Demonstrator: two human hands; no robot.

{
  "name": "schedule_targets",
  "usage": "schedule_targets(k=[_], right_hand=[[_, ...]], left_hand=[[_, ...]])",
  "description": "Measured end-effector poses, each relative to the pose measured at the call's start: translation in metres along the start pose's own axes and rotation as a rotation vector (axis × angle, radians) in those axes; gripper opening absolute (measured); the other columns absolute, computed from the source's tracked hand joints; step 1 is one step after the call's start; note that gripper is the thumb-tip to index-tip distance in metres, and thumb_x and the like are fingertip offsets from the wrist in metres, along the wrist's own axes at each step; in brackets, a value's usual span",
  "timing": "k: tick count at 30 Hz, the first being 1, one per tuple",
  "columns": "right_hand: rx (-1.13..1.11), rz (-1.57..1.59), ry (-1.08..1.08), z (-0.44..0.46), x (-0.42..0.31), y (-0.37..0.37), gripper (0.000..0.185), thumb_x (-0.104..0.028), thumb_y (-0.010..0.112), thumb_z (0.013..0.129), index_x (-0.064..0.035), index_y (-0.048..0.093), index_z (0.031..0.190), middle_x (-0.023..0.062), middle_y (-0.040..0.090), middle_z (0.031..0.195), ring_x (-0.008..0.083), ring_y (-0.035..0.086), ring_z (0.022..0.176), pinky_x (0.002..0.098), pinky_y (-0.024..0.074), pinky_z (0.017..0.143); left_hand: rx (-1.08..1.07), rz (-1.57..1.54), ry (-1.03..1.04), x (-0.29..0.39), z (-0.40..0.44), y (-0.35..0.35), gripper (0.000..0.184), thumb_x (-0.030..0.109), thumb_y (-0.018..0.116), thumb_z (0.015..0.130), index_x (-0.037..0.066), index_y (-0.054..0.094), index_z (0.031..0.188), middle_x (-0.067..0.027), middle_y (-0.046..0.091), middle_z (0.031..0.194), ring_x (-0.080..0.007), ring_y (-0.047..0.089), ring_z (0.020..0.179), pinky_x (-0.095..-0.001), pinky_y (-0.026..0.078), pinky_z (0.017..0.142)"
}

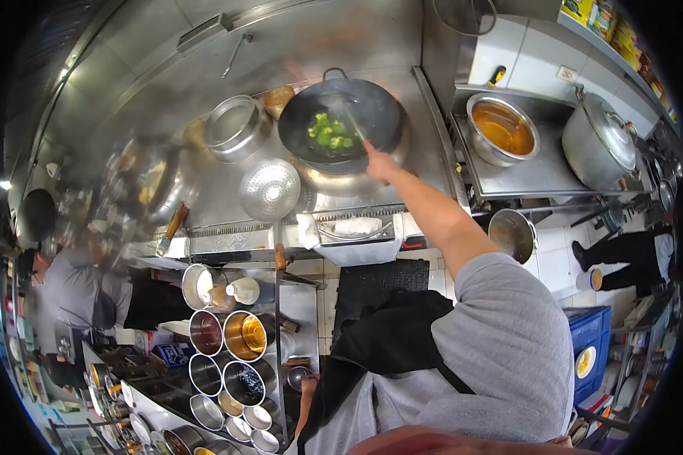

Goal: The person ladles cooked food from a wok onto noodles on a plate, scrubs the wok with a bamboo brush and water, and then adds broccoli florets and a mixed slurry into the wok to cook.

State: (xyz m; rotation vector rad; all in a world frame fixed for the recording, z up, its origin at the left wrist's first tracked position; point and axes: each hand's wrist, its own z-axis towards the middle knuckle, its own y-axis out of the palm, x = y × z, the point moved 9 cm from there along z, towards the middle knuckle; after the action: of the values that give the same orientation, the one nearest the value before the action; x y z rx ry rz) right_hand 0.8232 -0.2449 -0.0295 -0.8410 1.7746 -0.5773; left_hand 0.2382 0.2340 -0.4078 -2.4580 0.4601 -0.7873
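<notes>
My right hand (383,165) is closed around the handle of a long wok utensil (363,136), which reaches into a black wok (296,125). Motion blurs the utensil's far end, so its shape is unclear. Bright green broccoli-like pieces (329,133) lie in the bottom of the wok. Low beside the black apron, my left hand (308,384) is at a small round metal bowl or ladle (299,375); its fingers are mostly hidden. A perforated metal strainer (270,189) rests on the stove with its wooden handle over the front edge.
Left of the wok stand stacked metal rings (235,125). Metal pots of liquids and seasonings (248,334) fill a rack at the lower left. To the right are a bowl of amber liquid (502,129) and a lidded pot (599,144). Other people (91,284) work nearby. Steam blurs the left side.
</notes>
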Motion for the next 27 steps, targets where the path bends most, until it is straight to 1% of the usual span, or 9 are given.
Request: schedule_targets(k=[3, 5, 6, 8, 16, 19, 22, 26, 27], right_hand=[[-0.024, -0.443, -0.173, -0.022, 0.009, -0.013, 0.082, -0.003, 0.048, 0.082, -0.0269, 0.011, 0.151, 0.0207, 0.064, 0.11, 0.0305, 0.065, 0.098, 0.0414, 0.0501, 0.084], [0.051, -0.502, -0.242, -0.014, 0.049, -0.014, 0.083, -0.002, 0.048, 0.083, -0.036, 0.013, 0.15, 0.0168, 0.064, 0.111, 0.0302, 0.064, 0.099, 0.042, 0.0501, 0.085], [0.046, -0.503, -0.246, -0.024, 0.062, -0.026, 0.08, -0.001, 0.048, 0.082, -0.039, 0.02, 0.147, 0.0156, 0.063, 0.112, 0.0312, 0.063, 0.099, 0.0424, 0.0503, 0.084], [0.082, -0.5, -0.271, -0.053, 0.079, -0.058, 0.074, -0.006, 0.049, 0.083, -0.0453, 0.03, 0.143, 0.0139, 0.063, 0.106, 0.0332, 0.063, 0.095, 0.0438, 0.0508, 0.081], [0.337, 0.142, -0.057, -0.116, 0.206, -0.001, 0.081, -0.009, 0.052, 0.082, -0.0356, 0.014, 0.149, 0.0237, 0.063, 0.101, 0.0417, 0.062, 0.088, 0.0491, 0.0478, 0.075], [0.289, 0.317, 0.134, -0.146, 0.26, 0.038, 0.085, -0.008, 0.051, 0.083, -0.025, 0.002, 0.15, 0.0292, 0.061, 0.098, 0.0434, 0.061, 0.089, 0.0504, 0.0466, 0.076], [0.21, 0.168, 0.129, -0.18, 0.306, 0.052, 0.086, -0.007, 0.051, 0.084, -0.0254, -0.001, 0.15, 0.0287, 0.062, 0.1, 0.0431, 0.061, 0.09, 0.0503, 0.0469, 0.079], [0.081, 0.015, 0.241, -0.2, 0.339, 0.061, 0.09, -0.003, 0.05, 0.082, -0.0326, -0.001, 0.15, 0.0259, 0.063, 0.105, 0.0413, 0.062, 0.095, 0.0503, 0.0467, 0.085], [0.114, -0.066, 0.225, -0.199, 0.341, 0.054, 0.095, 0.001, 0.049, 0.08, -0.0366, -0.003, 0.149, 0.0252, 0.063, 0.104, 0.0377, 0.065, 0.088, 0.0484, 0.0512, 0.074]], left_hand=[[0.058, 0.222, 0.056, 0.017, 0.014, -0.007, 0.015, 0.017, 0.061, 0.08, 0.008, 0.071, 0.085, -0.0101, 0.07, 0.084, -0.0201, 0.067, 0.077, -0.0364, 0.052, 0.071], [0.064, 0.984, 0.823, 0.088, -0.001, 0.021, 0.014, 0.013, 0.054, 0.086, 0.008, 0.067, 0.088, -0.0081, 0.068, 0.082, -0.0204, 0.066, 0.071, -0.0365, 0.052, 0.061], [0.042, 0.995, 0.834, 0.096, 0.006, 0.027, 0.014, 0.013, 0.054, 0.086, 0.008, 0.067, 0.088, -0.0081, 0.068, 0.082, -0.0204, 0.066, 0.071, -0.0365, 0.052, 0.061], [-0.224, -0.531, -0.084, 0.058, 0.048, 0.029, 0.013, 0.013, 0.05, 0.092, 0.008, 0.061, 0.096, -0.0068, 0.066, 0.079, -0.0196, 0.064, 0.064, -0.0352, 0.048, 0.048], [-0.293, -0.173, -0.113, 0.231, 0.0, 0.051, 0.022, 0.011, 0.052, 0.09, 0.007, 0.054, 0.111, -0.0098, 0.067, 0.089, -0.0183, 0.064, 0.062, -0.0328, 0.044, 0.039], [-0.38, 0.18, 0.672, 0.305, -0.023, 0.077, 0.024, 0.012, 0.058, 0.087, 0.006, 0.055, 0.11, -0.0118, 0.067, 0.093, -0.02, 0.066, 0.07, -0.0363, 0.051, 0.049], [-0.551, 0.03, 0.355, 0.26, 0.047, 0.133, 0.02, 0.014, 0.064, 0.084, 0.001, 0.064, 0.099, -0.0122, 0.067, 0.097, -0.0227, 0.066, 0.088, -0.0315, 0.053, 0.077], [-0.534, 0.351, 0.474, 0.332, -0.003, 0.131, 0.018, 0.015, 0.063, 0.084, 0.001, 0.065, 0.096, -0.0142, 0.067, 0.095, -0.0217, 0.066, 0.089, -0.0308, 0.053, 0.077], [-0.536, 0.425, 0.48, 0.334, -0.005, 0.131, 0.019, 0.014, 0.063, 0.083, 0.002, 0.065, 0.097, -0.014, 0.067, 0.089, -0.0217, 0.066, 0.081, -0.0319, 0.053, 0.068]])
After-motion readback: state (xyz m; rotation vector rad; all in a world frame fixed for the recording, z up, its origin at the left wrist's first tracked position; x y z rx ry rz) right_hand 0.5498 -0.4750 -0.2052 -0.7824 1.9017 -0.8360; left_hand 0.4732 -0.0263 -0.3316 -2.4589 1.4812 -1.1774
